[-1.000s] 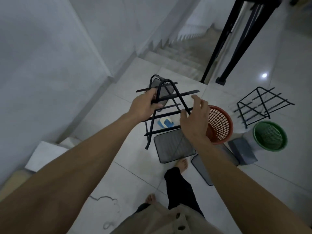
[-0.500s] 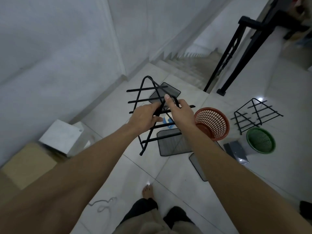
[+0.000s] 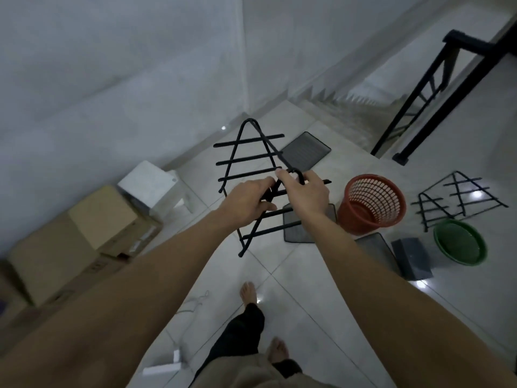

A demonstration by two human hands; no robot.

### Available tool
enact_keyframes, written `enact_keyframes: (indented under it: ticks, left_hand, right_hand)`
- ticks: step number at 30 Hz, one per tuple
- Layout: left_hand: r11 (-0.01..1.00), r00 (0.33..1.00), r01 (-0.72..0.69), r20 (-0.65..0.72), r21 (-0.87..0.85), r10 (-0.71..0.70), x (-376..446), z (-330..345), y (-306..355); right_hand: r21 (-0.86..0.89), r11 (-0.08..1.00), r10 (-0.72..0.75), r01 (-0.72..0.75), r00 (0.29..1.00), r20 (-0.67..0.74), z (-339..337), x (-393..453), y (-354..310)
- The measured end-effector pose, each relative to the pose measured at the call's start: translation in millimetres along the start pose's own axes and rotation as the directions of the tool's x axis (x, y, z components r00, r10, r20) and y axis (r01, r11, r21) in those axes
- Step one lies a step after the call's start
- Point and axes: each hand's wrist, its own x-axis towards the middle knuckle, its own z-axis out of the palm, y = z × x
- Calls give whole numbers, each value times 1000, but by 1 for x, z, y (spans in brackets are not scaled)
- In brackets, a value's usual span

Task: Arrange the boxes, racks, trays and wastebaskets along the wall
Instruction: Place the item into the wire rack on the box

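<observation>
Against the wall on the far left stand the cardboard boxes point(image 3: 84, 233), and just right of them the white box point(image 3: 148, 186). Right of the white box, above the floor, the black wire rack point(image 3: 251, 175) is carried, its long axis pointing away along the wall. The left hand point(image 3: 249, 203) and right hand point(image 3: 305, 191) are both closed on its near end. I judge the free floor beyond the white box is open. The red wastebasket point(image 3: 372, 203) stands well right.
</observation>
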Motion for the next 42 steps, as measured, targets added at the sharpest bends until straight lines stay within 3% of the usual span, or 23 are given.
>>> enact_keyframes:
  ticks: [9, 16, 19, 22, 27, 34, 42]
  left_hand:
    - [949, 949, 313, -33, -35, -315, -115, -45, -73]
    - [900, 895, 426, -104, -87, -434, -191, -86, -151]
    - [867, 831, 479, -246, -139, -499, -212, -108, -196]
    - [857, 770, 515, -423, -30, -478, -230, -132, -256]
    - [793, 803, 571, -349, 213, -484, -255, -166, -346]
    - [790, 793, 589, -312, 172, -524, -297, -198, -405]
    - [672, 623, 738, -448, 66, -641, -341, -197, -441]
  right_hand:
    - [-32, 992, -112, 123, 965, 239, 96, -68, -35]
    - [-73, 965, -198, 251, 883, 425, 188, -91, -62]
    - [-87, 943, -233, 320, 828, 510, 234, -93, -74]
    - [-73, 923, -260, 377, 755, 602, 279, -93, -86]
    - [29, 901, -321, 432, 622, 714, 343, -96, -113]
    - [74, 874, -322, 480, 460, 827, 417, -99, -131]
    - [103, 789, -347, 605, 301, 888, 503, -106, -161]
